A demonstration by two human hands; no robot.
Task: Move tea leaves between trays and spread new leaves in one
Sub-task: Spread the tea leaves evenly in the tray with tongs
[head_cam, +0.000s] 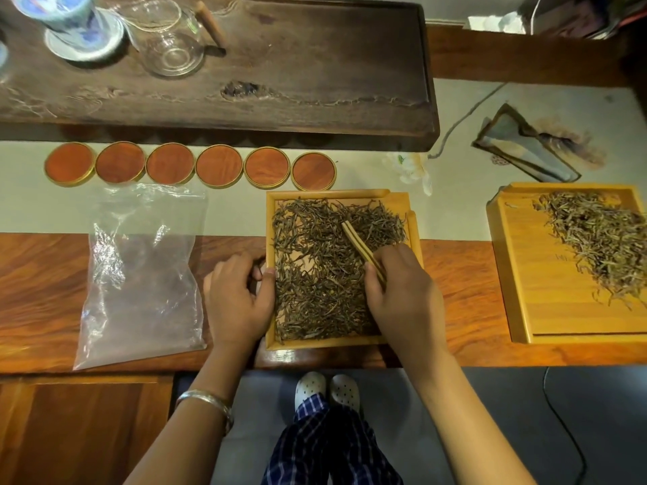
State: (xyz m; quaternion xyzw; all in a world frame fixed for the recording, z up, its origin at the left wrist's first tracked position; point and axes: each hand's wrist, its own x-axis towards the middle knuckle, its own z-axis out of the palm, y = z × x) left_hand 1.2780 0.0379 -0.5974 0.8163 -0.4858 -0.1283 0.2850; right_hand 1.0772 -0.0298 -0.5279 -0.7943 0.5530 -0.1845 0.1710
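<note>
A yellow wooden tray [399, 201] sits in front of me, nearly covered with dark tea leaves [315, 260]. My left hand [238, 299] grips the tray's left rim, thumb over the edge. Wooden tweezers [360, 246] are held in my right hand [399, 295], their tips resting in the leaves near the tray's upper middle. A second yellow tray [525, 274] lies to the right, with paler tea leaves [602, 239] heaped in its upper right part and bare wood over the rest.
An empty clear plastic bag [140, 274] lies to the left of the middle tray. Several round wooden coasters [171, 168] line up behind it. A dark tea board [280, 64] with a glass pitcher [164, 36] and a porcelain cup [70, 22] stands at the back. A folded cloth holder [525, 145] lies at the back right.
</note>
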